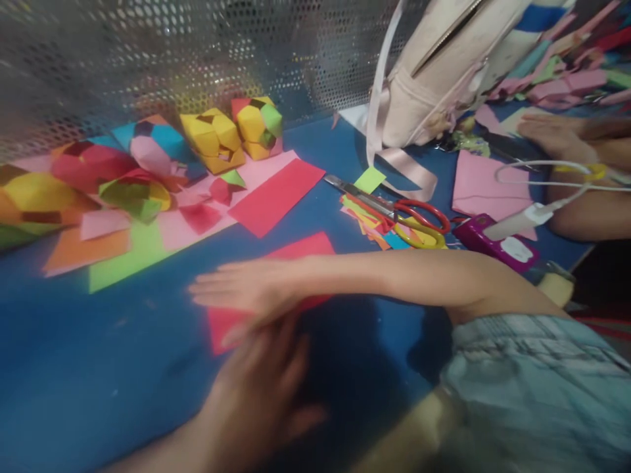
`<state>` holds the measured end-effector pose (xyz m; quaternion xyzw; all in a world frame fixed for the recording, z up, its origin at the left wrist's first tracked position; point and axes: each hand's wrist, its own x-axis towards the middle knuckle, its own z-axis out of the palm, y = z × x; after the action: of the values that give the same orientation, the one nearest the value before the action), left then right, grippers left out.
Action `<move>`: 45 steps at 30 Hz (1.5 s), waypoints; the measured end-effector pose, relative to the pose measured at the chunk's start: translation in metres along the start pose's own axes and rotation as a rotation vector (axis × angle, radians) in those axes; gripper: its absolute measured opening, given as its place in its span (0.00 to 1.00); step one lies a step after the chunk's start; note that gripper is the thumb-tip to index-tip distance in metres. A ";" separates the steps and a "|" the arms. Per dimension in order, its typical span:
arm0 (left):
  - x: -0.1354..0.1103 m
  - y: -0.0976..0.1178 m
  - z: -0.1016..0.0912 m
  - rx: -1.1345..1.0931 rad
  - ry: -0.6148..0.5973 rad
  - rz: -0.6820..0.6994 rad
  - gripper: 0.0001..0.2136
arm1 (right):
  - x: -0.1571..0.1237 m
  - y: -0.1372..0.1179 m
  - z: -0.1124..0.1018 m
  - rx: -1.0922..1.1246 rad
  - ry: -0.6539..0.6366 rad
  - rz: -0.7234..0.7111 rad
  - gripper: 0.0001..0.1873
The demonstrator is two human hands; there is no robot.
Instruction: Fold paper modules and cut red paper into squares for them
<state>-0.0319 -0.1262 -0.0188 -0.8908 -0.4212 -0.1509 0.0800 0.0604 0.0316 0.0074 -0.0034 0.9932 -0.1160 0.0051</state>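
Observation:
A red sheet of paper [315,246] lies on the blue table, partly covered by my hands. My right hand [251,286] lies flat across it, fingers stretched out to the left. Just below, my left hand [261,387] is over the paper's near edge, blurred by motion. Its fingers look spread with nothing in them; whether it touches the paper I cannot tell. Beyond the sheet is another red paper strip [279,197]. Scissors with red and yellow handles [394,213] rest on small paper scraps [367,220] to the right.
Folded paper balls, one yellow [211,138] and one multicoloured [259,125], stand along a perforated metal panel [246,52]. Green paper [131,256] lies at left. A pale bag [419,85], purple device with a white cable [497,243] and another person's hand [557,135] are at right.

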 end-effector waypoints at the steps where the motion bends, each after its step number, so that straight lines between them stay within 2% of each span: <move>1: -0.002 0.000 0.002 0.004 0.014 -0.002 0.31 | -0.002 0.002 0.001 -0.001 -0.004 0.000 0.37; 5: -0.006 0.000 0.004 0.023 0.025 0.001 0.32 | -0.017 0.016 0.007 0.029 0.009 0.015 0.41; 13: -0.008 -0.002 0.002 -0.013 -0.048 0.014 0.34 | -0.075 0.038 0.009 0.092 0.066 0.150 0.43; 19: 0.004 -0.005 -0.014 -0.032 -0.132 0.089 0.33 | -0.113 0.046 0.007 0.000 0.039 0.216 0.44; 24: 0.011 -0.008 -0.023 -0.033 -0.197 0.113 0.32 | -0.132 0.043 -0.006 -0.083 0.038 0.302 0.45; 27: 0.011 -0.007 -0.022 -0.031 -0.192 0.105 0.33 | -0.122 0.029 -0.009 -0.047 0.069 0.257 0.43; 31: 0.009 -0.002 -0.020 -0.034 -0.141 0.061 0.32 | -0.085 0.013 0.002 0.114 0.029 0.061 0.40; 34: 0.008 0.000 -0.019 -0.040 -0.112 0.027 0.32 | -0.054 0.014 0.011 0.164 0.001 -0.030 0.39; 39: 0.006 0.002 -0.018 -0.046 -0.108 0.022 0.33 | -0.015 0.025 0.011 0.144 0.010 -0.120 0.41; 42: 0.006 0.002 -0.019 -0.051 -0.114 0.019 0.33 | -0.003 0.025 0.011 0.111 0.038 -0.139 0.41; 45: 0.007 0.001 -0.020 -0.063 -0.121 0.021 0.32 | -0.005 0.023 0.013 0.074 0.060 -0.117 0.42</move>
<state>-0.0308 -0.1271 0.0021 -0.9046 -0.4110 -0.1093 0.0281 0.0652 0.0511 -0.0101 -0.0578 0.9861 -0.1526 -0.0311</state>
